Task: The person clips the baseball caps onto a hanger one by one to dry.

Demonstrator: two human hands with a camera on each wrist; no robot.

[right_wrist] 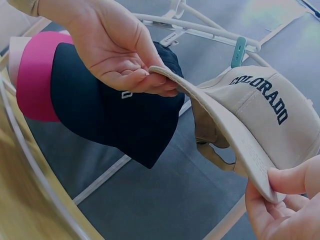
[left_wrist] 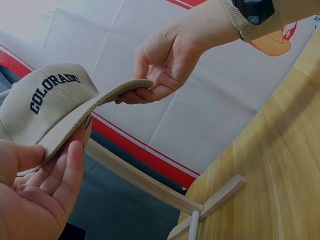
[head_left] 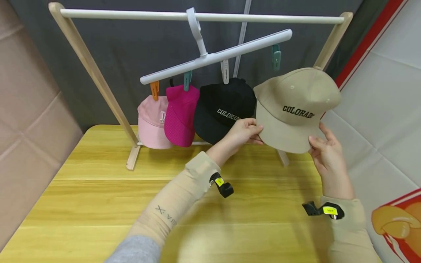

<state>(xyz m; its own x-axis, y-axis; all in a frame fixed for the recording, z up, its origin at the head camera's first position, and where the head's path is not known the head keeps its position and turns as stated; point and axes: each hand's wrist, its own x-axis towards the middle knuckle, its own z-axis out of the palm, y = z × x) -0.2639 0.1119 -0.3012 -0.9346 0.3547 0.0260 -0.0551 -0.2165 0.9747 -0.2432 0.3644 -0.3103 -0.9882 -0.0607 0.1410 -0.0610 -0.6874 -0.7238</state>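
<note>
A beige baseball cap (head_left: pixel 297 106) with COLORADO lettering is held up at the right of the rack. My left hand (head_left: pixel 241 133) pinches one side edge of its brim, thumb above and fingers beneath. On the brim's opposite edge, my right hand (head_left: pixel 329 157) pinches in the same way. A teal clip (head_left: pixel 276 57) hangs from the raised right end of the white hanger (head_left: pixel 217 56), just above the cap and apart from it in the head view. Clipped along the hanger are a black cap (head_left: pixel 227 106), a magenta cap (head_left: pixel 182 115) and a light pink cap (head_left: pixel 152 122).
The hanger tilts down to the left from the white bar (head_left: pixel 131 14) of a wooden-legged rack (head_left: pixel 95 73). An orange clip (head_left: pixel 155 90), another teal clip (head_left: pixel 187 80) and a white clip (head_left: pixel 225 71) hold the caps. Beneath lies a yellow wood-grain table (head_left: pixel 98 204).
</note>
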